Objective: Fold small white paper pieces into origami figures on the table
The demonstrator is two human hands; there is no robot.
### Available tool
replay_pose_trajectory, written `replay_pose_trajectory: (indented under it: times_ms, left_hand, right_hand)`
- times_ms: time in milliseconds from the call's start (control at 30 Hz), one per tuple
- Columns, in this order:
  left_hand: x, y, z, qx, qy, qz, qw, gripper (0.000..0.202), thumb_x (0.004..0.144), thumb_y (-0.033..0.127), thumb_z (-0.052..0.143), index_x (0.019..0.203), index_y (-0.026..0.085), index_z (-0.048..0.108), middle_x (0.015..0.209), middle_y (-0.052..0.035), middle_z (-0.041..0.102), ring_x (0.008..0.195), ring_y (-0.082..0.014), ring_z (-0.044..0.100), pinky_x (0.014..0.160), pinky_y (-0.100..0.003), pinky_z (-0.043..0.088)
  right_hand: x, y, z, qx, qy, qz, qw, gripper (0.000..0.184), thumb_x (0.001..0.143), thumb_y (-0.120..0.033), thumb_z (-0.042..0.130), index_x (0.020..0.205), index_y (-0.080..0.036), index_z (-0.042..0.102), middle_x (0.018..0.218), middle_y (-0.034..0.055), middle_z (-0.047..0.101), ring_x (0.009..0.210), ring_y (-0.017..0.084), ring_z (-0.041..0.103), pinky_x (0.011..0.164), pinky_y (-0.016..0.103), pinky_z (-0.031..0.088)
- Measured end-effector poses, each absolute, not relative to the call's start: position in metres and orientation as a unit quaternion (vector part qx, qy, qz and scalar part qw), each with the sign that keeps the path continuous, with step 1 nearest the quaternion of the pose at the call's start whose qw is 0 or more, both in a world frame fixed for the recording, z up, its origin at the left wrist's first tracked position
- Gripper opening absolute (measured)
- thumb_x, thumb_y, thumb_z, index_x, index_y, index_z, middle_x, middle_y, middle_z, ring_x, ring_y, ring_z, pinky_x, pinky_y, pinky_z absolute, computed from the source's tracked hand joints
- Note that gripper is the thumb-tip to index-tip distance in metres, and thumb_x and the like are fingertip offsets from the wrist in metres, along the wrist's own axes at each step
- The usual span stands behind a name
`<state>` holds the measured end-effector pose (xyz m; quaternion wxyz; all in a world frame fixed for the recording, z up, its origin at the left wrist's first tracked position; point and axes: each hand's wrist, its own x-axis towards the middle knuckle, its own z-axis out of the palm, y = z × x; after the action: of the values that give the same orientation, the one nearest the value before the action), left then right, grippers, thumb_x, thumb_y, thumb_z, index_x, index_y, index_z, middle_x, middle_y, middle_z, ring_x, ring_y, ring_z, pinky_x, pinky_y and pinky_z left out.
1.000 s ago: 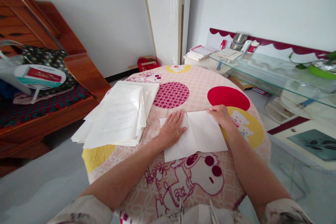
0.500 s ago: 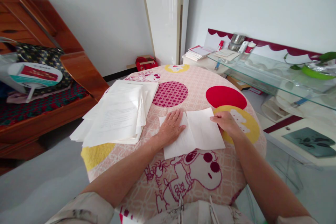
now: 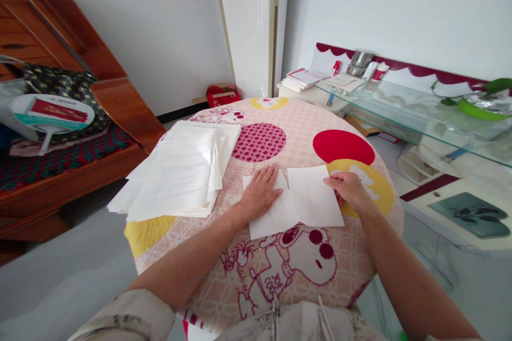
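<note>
With 12 o'clock straight ahead of you, two small sheets of white paper lie side by side on the near part of the cloth-covered bench (image 3: pixel 301 136). The left sheet (image 3: pixel 277 217) sits under your left hand (image 3: pixel 260 194); the right sheet (image 3: pixel 314 198) is at 3 o'clock from that hand and at 9 o'clock from your right hand (image 3: pixel 352 189), which is the nearer one. Both long axes run roughly from 11 to 5 o'clock. A narrow wedge of cloth parts the sheets at their far ends; whether they touch at the near corners, you can't tell.

Your left hand is palm down, fingers straight, pressing but gripping nothing. Your right hand is closed, thumb and fingers pinching the right sheet's outer edge. The stack of printed papers (image 3: pixel 176 170) lies at 10 o'clock from your left hand.
</note>
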<state>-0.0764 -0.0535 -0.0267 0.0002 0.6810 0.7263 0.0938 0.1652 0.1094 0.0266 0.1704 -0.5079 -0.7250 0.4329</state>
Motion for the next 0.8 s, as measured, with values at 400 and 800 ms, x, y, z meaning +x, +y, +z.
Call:
replay_pose_trajectory:
  times_ms: [400,800]
  left_hand:
    - [-0.077,-0.053,-0.026,0.676,0.729,0.104,-0.006,0.063,0.108,0.042,0.034,0.158,0.004,0.037,0.168,-0.0213,0.033,0.157,-0.033,0.031,0.129,-0.049,0.023]
    - [-0.078,-0.052,-0.029,0.679,0.726,0.109,-0.006,0.064,0.107,0.043,0.032,0.159,0.005,0.034,0.168,-0.0212,0.031,0.158,-0.0314,0.029,0.13,-0.049,0.022]
  right_hand:
    - [0.187,0.1,0.018,-0.449,-0.64,0.597,0.179,0.024,0.057,-0.017,0.079,0.082,-0.018,0.077,0.078,0.0115,0.08,0.07,0.027,0.076,0.061,0.033,0.06]
    - [0.206,0.101,0.018,-0.428,-0.682,0.572,0.157,0.05,0.057,-0.026,0.081,0.106,-0.016,0.076,0.068,0.0038,0.074,0.061,0.021,0.069,0.053,0.027,0.052]
